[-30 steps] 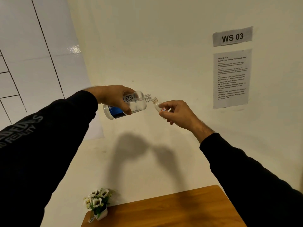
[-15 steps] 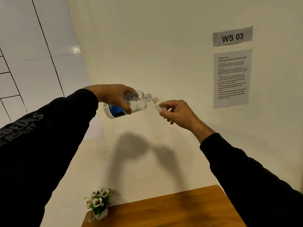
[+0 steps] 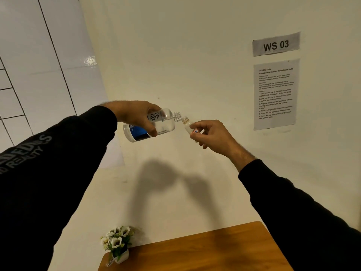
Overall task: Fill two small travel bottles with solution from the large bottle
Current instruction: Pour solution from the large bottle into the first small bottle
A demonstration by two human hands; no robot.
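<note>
Our left hand (image 3: 134, 114) wraps its grip around the tipped large solution bottle (image 3: 154, 125), its open neck meeting the mouth of the small travel bottle (image 3: 188, 125), pinched in our right hand (image 3: 212, 134) above the wooden surface (image 3: 205, 253).

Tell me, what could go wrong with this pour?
The big bottle, tipped in the left hand, meets the small bottle neck to neck; both mouths are narrow, so solution may well miss and spill. The right hand only pinches the small bottle, held in the air above the table, so it could slip.
</note>
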